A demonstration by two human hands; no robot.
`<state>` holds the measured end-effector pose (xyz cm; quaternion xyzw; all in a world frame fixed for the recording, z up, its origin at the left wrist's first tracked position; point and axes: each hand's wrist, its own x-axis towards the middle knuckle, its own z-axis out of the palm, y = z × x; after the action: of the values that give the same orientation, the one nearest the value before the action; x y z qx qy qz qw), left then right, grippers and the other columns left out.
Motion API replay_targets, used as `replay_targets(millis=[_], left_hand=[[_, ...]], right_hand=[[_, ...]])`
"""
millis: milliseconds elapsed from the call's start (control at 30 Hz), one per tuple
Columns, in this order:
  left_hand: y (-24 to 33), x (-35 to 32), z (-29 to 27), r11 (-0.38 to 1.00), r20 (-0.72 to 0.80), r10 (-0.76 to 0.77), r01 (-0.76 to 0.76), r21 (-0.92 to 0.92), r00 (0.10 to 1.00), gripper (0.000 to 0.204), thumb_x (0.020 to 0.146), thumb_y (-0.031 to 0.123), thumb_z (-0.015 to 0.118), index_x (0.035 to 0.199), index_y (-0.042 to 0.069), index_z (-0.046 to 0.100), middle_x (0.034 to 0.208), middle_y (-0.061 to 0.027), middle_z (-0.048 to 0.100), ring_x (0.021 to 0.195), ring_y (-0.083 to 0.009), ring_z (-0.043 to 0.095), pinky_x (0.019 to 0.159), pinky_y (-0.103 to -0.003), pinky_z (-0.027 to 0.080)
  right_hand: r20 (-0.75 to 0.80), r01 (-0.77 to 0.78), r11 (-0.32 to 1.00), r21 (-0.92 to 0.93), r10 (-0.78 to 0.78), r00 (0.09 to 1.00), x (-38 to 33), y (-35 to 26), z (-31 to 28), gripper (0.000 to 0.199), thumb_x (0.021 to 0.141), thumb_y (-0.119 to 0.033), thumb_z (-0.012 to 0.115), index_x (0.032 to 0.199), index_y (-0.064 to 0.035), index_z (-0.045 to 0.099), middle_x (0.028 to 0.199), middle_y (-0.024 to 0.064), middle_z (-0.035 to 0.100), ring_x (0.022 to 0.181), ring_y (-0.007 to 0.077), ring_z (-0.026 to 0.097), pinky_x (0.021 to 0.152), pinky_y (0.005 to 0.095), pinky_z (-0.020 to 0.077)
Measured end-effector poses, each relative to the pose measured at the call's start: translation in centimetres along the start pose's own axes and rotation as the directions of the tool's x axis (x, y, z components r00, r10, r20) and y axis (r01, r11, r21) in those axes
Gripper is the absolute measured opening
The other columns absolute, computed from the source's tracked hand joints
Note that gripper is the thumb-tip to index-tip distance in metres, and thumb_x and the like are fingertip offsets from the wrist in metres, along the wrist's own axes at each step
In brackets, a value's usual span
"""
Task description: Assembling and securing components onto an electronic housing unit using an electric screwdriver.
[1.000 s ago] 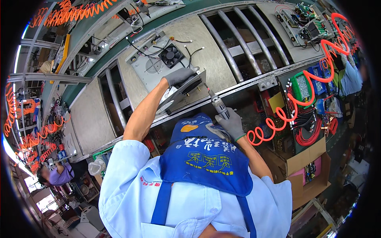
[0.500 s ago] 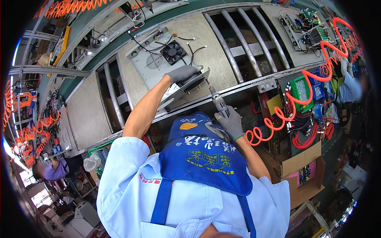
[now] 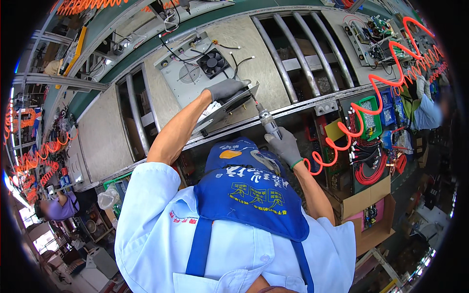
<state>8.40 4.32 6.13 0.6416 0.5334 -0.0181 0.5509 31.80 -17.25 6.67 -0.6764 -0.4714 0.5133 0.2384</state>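
My left hand (image 3: 227, 91), in a grey glove, is closed on the upper edge of a metal panel (image 3: 213, 118). The panel is tilted up at the bench's near edge, and a dark part sits on it beneath my fingers. In my gloved right hand (image 3: 286, 148) is a power screwdriver (image 3: 267, 120), its bit pointing up and left at the panel's right end. Whether the bit touches a screw cannot be made out. Just beyond my left hand lies a grey metal chassis plate (image 3: 172, 77) with a round grille, a black fan (image 3: 213, 63) and loose cables.
Steel rollers (image 3: 306, 53) break up the bench on the right; another unit with circuit boards (image 3: 373, 41) stands past them. An orange coiled hose (image 3: 358, 117) hangs at right, near a green bin (image 3: 370, 117) of small parts and an open cardboard box (image 3: 364, 205). Other people are at both sides.
Both hands keep their grips, and the screwdriver stays at the panel's right end with only a slight shift. The coiled hose has swung a little, and the whole view has moved slightly.
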Motion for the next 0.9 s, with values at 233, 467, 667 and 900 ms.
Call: replay_targets(millis=[233, 467, 667, 900], left_hand=[[0.8, -1.1, -0.4, 0.994, 0.029, 0.065, -0.068, 0.084, 0.997, 0.060, 0.095, 0.052, 0.039, 0.093, -0.001, 0.067, 0.088, -0.0151, 0.066, 0.070, -0.0186, 0.059, 0.068, -0.035, 0.046], [1.5, -1.6, -0.4, 0.999, 0.013, 0.008, -0.009, 0.049, 1.000, 0.054, 0.094, 0.045, 0.038, 0.095, -0.002, 0.066, 0.089, -0.0153, 0.066, 0.073, -0.0187, 0.060, 0.069, -0.035, 0.046], [1.4, -1.6, -0.5, 0.991, 0.050, 0.060, -0.066, 0.119, 0.997, 0.054, 0.093, 0.045, 0.039, 0.102, -0.001, 0.066, 0.100, -0.0180, 0.067, 0.084, -0.0220, 0.062, 0.078, -0.035, 0.046], [1.6, -2.0, -0.5, 0.990, 0.047, 0.070, -0.075, 0.116, 0.996, 0.055, 0.092, 0.043, 0.041, 0.103, -0.004, 0.066, 0.105, -0.0204, 0.067, 0.092, -0.0250, 0.062, 0.085, -0.036, 0.045]], right_hand=[[-0.029, 0.013, 0.999, -0.053, -0.015, 0.999, -0.2, -0.9, 0.2, 0.044, 0.078, -0.038, 0.071, 0.097, 0.0007, 0.065, 0.080, 0.0166, 0.064, 0.071, 0.0242, 0.061, 0.068, 0.0388, 0.0482], [-0.032, 0.051, 0.997, -0.050, -0.052, 0.998, -0.1, -0.9, 0.3, 0.046, 0.077, -0.039, 0.072, 0.098, 0.0012, 0.065, 0.078, 0.0166, 0.065, 0.070, 0.0248, 0.062, 0.069, 0.0386, 0.0490], [-0.043, 0.027, 0.997, -0.071, -0.030, 0.999, -0.4, -1.4, 0.5, 0.046, 0.077, -0.039, 0.072, 0.099, 0.0010, 0.065, 0.079, 0.0161, 0.066, 0.072, 0.0248, 0.064, 0.070, 0.0385, 0.0497], [-0.060, 0.048, 0.993, -0.103, -0.054, 0.997, -0.8, -2.3, 0.4, 0.045, 0.077, -0.038, 0.073, 0.100, 0.0000, 0.063, 0.079, 0.0140, 0.067, 0.071, 0.0214, 0.065, 0.068, 0.0357, 0.0506]])
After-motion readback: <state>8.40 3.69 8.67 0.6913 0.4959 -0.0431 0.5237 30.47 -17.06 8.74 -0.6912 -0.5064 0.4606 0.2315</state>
